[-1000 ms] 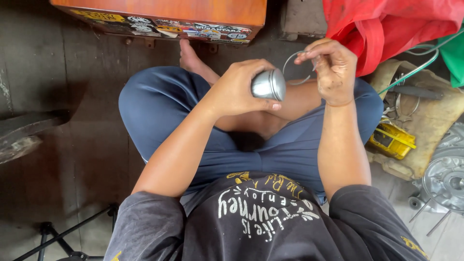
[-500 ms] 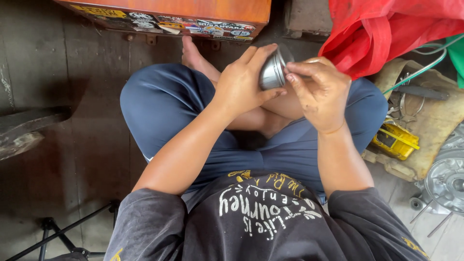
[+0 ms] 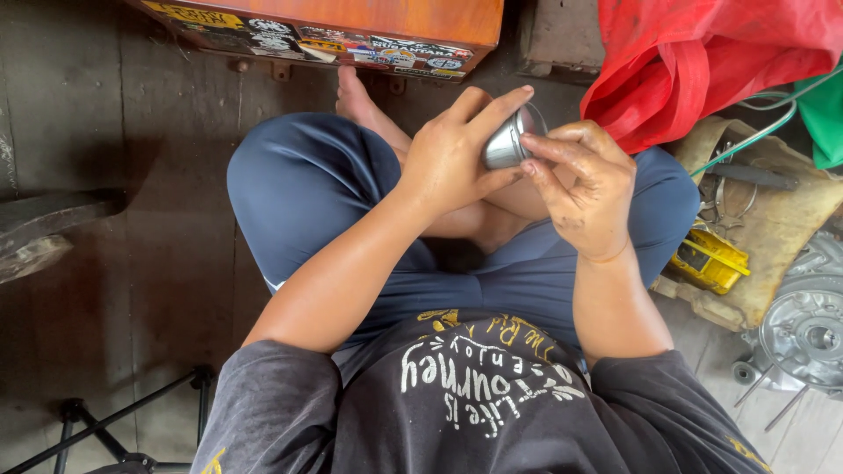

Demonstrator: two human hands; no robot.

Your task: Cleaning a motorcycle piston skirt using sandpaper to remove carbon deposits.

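I sit cross-legged on the floor (image 3: pixel 132 219) with both hands raised over my lap. My left hand (image 3: pixel 452 158) wraps a small round metal cup (image 3: pixel 509 142), silver and shiny: the fingers (image 3: pixel 496 105) stretch over its top, the thumb presses along its underside, so this grip is closed around the cup's body. The cup lies tilted on its side, its rim pointing away from me and toward my right hand.

My right hand (image 3: pixel 587 189) meets it from the other side. Its fingertips (image 3: pixel 537 167) curl in and touch the cup near the rim; the grip there is half closed, pinching lightly at the edge rather than wrapping it. Whether anything thin is caught between those fingers I cannot tell.

Just beyond my hands, my bare foot (image 3: pixel 364 104) rests against a wooden box (image 3: pixel 395 22) covered with stickers. To the right of my right grip lies a red cloth (image 3: pixel 702 61), and below that a yellow tool (image 3: pixel 707 259) sits on a tan rag (image 3: pixel 781 219). Farther right, near my knee, a grey metal engine cover (image 3: pixel 808 325) lies on the floor, well apart from the cup.
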